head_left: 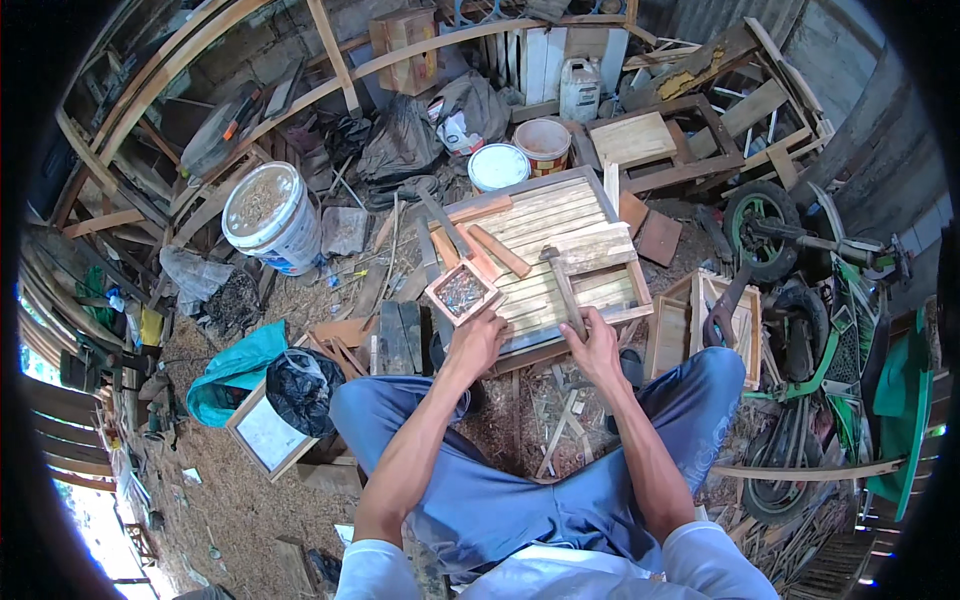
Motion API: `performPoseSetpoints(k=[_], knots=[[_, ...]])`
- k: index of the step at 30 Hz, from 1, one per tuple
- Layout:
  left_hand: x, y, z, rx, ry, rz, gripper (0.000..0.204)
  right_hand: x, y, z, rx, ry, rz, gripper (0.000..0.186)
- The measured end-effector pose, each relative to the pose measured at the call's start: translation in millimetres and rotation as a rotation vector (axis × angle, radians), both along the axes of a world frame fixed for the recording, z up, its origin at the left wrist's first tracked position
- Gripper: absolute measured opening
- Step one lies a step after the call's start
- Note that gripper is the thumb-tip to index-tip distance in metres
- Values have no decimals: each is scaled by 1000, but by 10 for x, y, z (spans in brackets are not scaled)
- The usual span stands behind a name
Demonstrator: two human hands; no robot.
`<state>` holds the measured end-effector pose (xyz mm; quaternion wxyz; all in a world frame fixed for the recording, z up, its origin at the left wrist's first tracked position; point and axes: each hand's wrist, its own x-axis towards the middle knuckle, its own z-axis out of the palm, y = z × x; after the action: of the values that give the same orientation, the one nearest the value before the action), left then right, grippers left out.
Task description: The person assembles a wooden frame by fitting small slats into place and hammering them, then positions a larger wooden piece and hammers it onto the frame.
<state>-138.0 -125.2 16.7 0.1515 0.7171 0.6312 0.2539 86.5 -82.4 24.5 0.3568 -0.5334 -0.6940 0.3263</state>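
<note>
My right hand (596,348) is wrapped round the handle of a hammer (567,296), its head pointing away from me over the slatted wooden worktop (535,230). Beside the hammer, on the right of the worktop, lies a rectangular wooden frame (638,287) with a wide board (594,247) along its far side. My left hand (475,345) is closed, fingers curled together at the near right corner of a small wooden box (440,291) full of nails (461,290). Whatever those fingers pinch is too small to make out. A wooden tool handle (499,251) lies just beyond the box.
White buckets (270,218) (498,167) stand at the left and beyond the worktop. To the right are a wooden crate (672,335) and a green motorbike (835,350). A bin with a black bag (303,388) sits by my left knee. Wood scraps (567,425) litter the ground.
</note>
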Motion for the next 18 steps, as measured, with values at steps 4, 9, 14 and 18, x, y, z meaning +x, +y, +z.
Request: performPoseSetpoints(k=[4, 9, 14, 18], knots=[[-50, 8, -132, 38, 98, -44, 16, -93, -46, -7, -124, 40, 23, 32], [-98, 107, -186, 62, 165, -32, 15, -85, -55, -78, -42, 6, -16, 27], [-53, 132, -123, 9, 289, -44, 14, -34, -46, -129, -71, 47, -7, 25], [-9, 120, -54, 31, 97, -34, 17, -10, -67, -51, -132, 97, -17, 25]])
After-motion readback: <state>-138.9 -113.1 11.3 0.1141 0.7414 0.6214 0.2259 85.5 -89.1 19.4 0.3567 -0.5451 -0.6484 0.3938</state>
